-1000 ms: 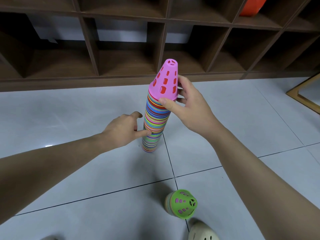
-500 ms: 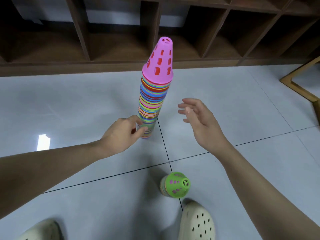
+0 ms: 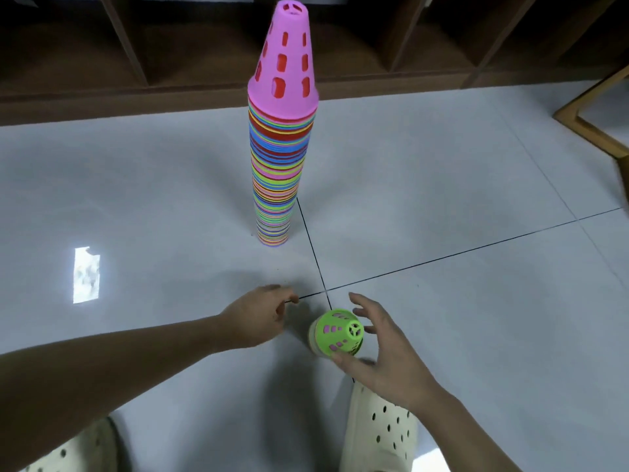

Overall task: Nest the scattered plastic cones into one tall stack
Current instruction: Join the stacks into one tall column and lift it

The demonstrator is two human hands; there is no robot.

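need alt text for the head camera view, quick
A right hand closes around a short green-topped cone stack on a grey tiled floor; the left hand hovers beside it. Behind stands a tall multicoloured cone stack topped by a pink cone.

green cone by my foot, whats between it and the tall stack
In the head view, only bare grey floor tile and its dark grout lines separate the green cone from the tall stack; no other cone.

stack [image 3: 279, 172] behind | small cone pile [image 3: 337, 332] between hands, front
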